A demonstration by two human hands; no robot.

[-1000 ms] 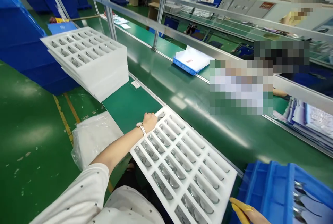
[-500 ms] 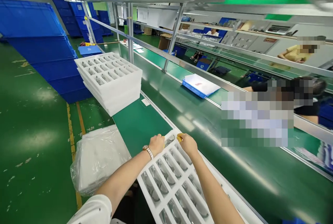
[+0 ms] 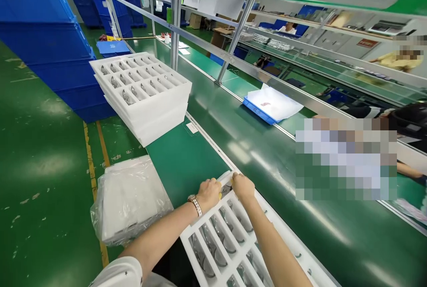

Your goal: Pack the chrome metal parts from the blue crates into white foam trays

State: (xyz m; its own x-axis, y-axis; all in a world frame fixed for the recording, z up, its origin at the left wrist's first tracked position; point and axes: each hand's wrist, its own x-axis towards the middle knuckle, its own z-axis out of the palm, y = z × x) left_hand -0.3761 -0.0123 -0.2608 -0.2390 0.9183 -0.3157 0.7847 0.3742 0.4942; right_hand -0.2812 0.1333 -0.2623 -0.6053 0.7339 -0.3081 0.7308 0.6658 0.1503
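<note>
A white foam tray [image 3: 218,229] with rows of slots lies in front of me, tilted away to the upper left. Clear, thin-rimmed glasses [image 3: 204,251] sit in its slots. At its far corner, my left hand [image 3: 209,194] is closed, a yellow cover on a fingertip. My right hand [image 3: 243,185] is closed just to its right. Between them a pair of glasses [image 3: 227,190] shows in the corner slot, and the fingertips of both hands meet its ends. Fingers partly hide the grip. A watch [image 3: 195,204] circles my left wrist.
Stacked foam trays [image 3: 156,120] with glasses stand ahead on the green bench [image 3: 187,158]. A plastic-wrapped white stack [image 3: 130,198] is at left, blue crates [image 3: 43,55] behind it. Across the conveyor [image 3: 267,180] are a blue tray [image 3: 258,111] with paper and a co-worker's arm [image 3: 410,170].
My view has shifted, so the bench and tray stack appear slightly larger. My hands stay at the tray's far corner, and the right hand has come closer to the left.
</note>
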